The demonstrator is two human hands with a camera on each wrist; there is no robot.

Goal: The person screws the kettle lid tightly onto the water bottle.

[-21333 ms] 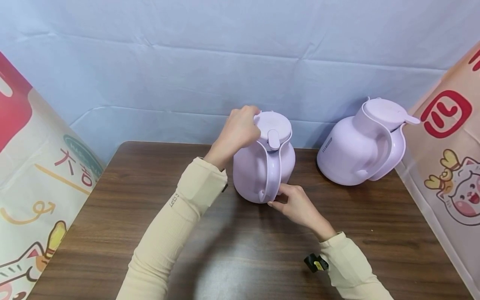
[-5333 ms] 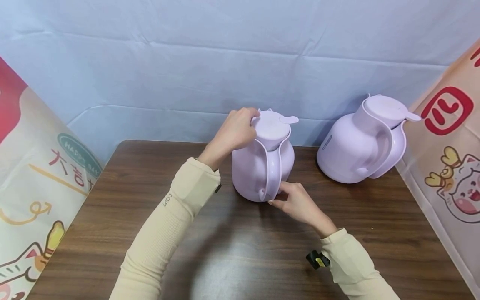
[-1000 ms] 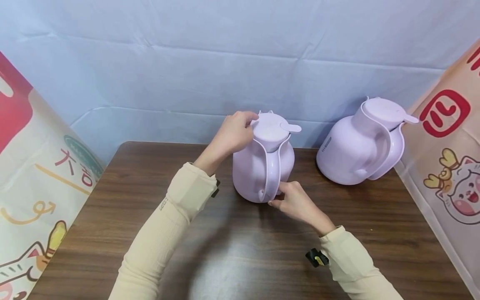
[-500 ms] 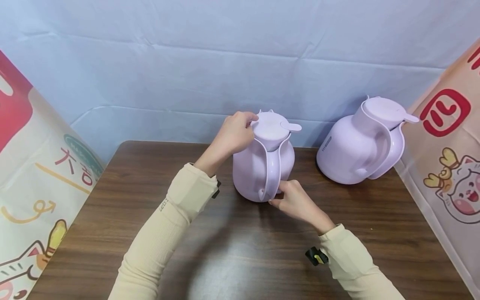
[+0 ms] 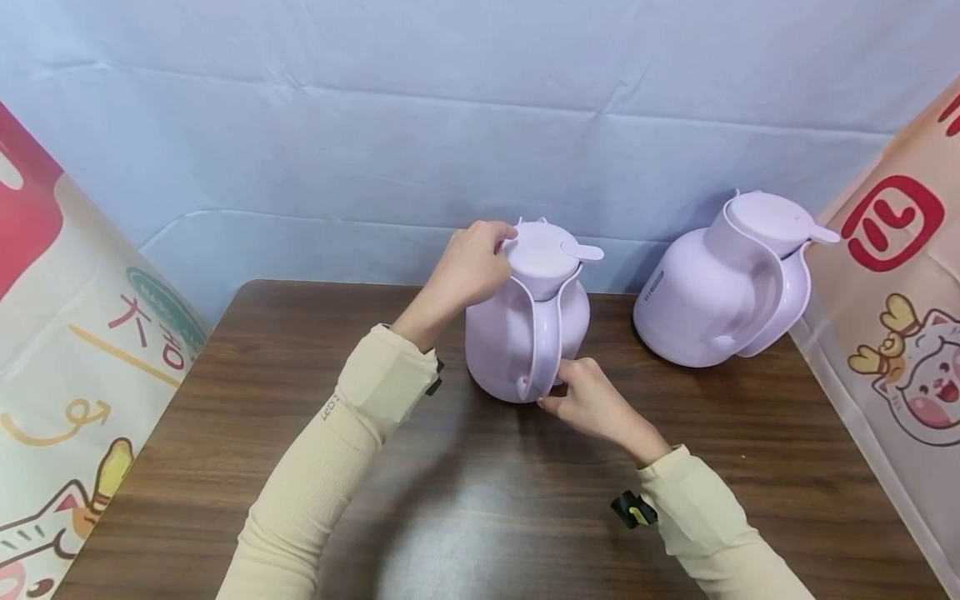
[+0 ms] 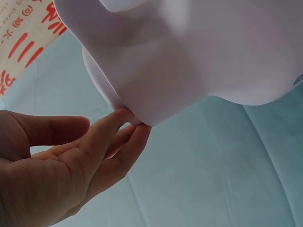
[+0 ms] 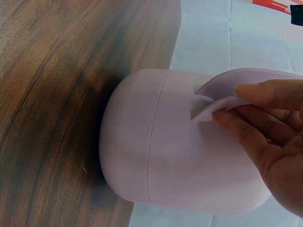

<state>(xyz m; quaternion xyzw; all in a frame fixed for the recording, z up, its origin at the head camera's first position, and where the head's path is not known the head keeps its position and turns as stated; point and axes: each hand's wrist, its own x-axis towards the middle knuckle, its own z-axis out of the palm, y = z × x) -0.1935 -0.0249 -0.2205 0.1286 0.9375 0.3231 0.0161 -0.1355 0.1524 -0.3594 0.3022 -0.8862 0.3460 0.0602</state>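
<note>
A pale lilac thermos jug [image 5: 495, 350] stands upright on the table, its handle [image 5: 545, 333] toward me. The tab [image 5: 583, 252] of its round lid [image 5: 540, 250] points right, off the line of the handle. My left hand [image 5: 476, 262] is at the top left of the jug. In the left wrist view its fingertips hold the tip of the spout [image 6: 151, 94], while the thumb stays apart. My right hand [image 5: 596, 404] grips the lower end of the handle; in the right wrist view thumb and fingers pinch that strip [image 7: 208, 111].
A second lilac jug [image 5: 693, 304] stands at the back right of the wooden table [image 5: 300, 417], its lid tab over the handle. Pale blue cloth [image 5: 420, 125] hangs behind, and printed sheets [image 5: 892, 333] flank both sides.
In the oldest frame the lid tab lay over the handle; by 5.3 s ago it pointed right. It has since turned slightly toward the handle. Over the last second, hands and jugs stay almost still.
</note>
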